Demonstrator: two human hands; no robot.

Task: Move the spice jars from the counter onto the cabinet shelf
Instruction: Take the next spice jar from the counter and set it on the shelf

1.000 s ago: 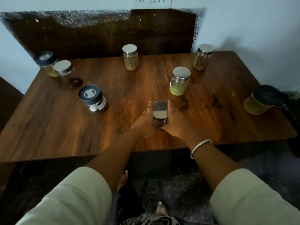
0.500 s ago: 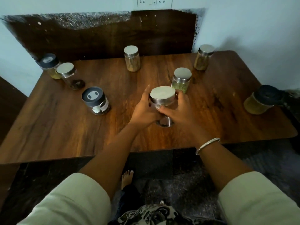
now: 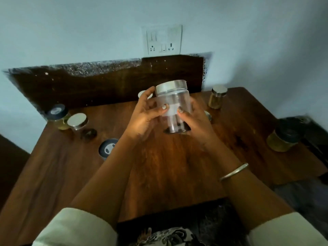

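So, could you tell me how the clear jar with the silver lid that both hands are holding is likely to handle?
The clear jar looks nearly empty, with only a little dark content at the bottom, so probably light. Its smooth walls may be slippery, which fits the left hand and right hand both gripping it. It is round, so it would likely roll if laid down.

Clear jar (image 3: 174, 105), silver lid (image 3: 170, 85)

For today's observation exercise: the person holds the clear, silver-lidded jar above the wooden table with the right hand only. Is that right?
Not quite. The head view shows both hands gripping the clear silver-lidded jar: the left hand and the right hand. It is above the wooden table.
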